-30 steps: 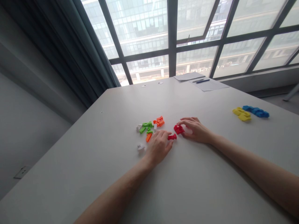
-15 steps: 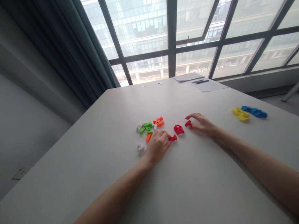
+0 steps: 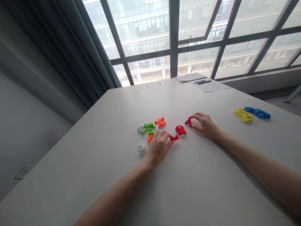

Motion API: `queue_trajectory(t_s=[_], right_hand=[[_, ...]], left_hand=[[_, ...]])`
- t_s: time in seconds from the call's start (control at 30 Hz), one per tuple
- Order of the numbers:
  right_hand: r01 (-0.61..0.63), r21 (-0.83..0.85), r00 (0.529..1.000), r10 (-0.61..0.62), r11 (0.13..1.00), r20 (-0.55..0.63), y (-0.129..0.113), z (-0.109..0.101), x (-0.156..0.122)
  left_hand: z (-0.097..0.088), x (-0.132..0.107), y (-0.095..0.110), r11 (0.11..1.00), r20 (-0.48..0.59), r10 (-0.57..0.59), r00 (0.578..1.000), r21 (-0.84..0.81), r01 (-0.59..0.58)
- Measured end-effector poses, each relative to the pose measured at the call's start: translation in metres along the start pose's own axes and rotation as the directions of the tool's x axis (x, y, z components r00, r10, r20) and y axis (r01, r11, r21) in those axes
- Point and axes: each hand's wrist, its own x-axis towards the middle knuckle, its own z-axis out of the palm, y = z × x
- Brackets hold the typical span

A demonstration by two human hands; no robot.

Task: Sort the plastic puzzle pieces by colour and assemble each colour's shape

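L hand (image 3: 160,146) pinches small red piece (image 3: 174,137) on table (image 3: 188,188); R hand (image 3: 205,125) pinches another (image 3: 188,122). Red block (image 3: 180,130) lies between, apart from both. Colours grouped: green/orange pile (image 3: 151,127) left, prob. sorted.

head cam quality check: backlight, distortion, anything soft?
Head view: strong backlight from the windows, panes washed out; white table evenly lit with faint shadows; wide-angle bends window frames and stretches forearms; red pieces by both hands slightly soft.
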Motion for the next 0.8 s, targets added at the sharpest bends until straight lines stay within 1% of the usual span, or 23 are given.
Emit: queue_trajectory(t_s=[0.1,0.27,0.4,0.43,0.5,0.57,0.63,0.7,0.8], right_hand=[[0.005,-0.030,1.000,-0.006,1.000,-0.022,-0.001,0.001,0.000],[0.022,-0.017,0.998,-0.023,1.000,-0.065,0.000,0.003,0.001],[0.056,-0.016,0.993,-0.057,0.998,-0.108,-0.009,-0.001,0.000],[0.088,-0.008,0.989,-0.088,0.996,-0.121,-0.014,-0.003,-0.001],[0.194,0.016,0.974,-0.191,0.981,-0.123,-0.026,-0.006,-0.003],[0.328,0.042,0.942,-0.323,0.944,-0.085,-0.040,-0.009,-0.004],[0.427,0.066,0.904,-0.425,0.902,-0.035,-0.052,-0.009,-0.006],[0.465,0.086,0.884,-0.467,0.881,0.000,-0.060,-0.008,-0.007],[0.474,0.111,0.878,-0.479,0.874,0.021,-0.065,-0.005,-0.007]], left_hand=[[-0.001,0.000,0.000,1.000,-0.003,-0.003,1.000,0.005,0.003],[-0.001,-0.001,0.000,1.000,-0.026,0.001,1.000,-0.004,-0.001],[-0.001,-0.001,0.000,1.000,-0.043,-0.001,0.999,-0.010,0.000],[-0.001,-0.001,0.000,1.000,-0.044,-0.004,0.999,-0.013,0.003],[-0.001,-0.001,0.001,1.000,-0.044,-0.006,0.999,-0.018,0.005],[-0.001,0.000,0.001,1.000,-0.039,-0.005,0.999,-0.018,0.005],[-0.001,0.000,0.001,1.000,-0.037,-0.005,0.999,-0.014,0.005],[-0.001,0.000,0.001,1.000,-0.038,-0.005,0.999,-0.009,0.005],[-0.001,0.000,0.001,1.000,-0.037,0.018,0.999,-0.019,-0.019]])
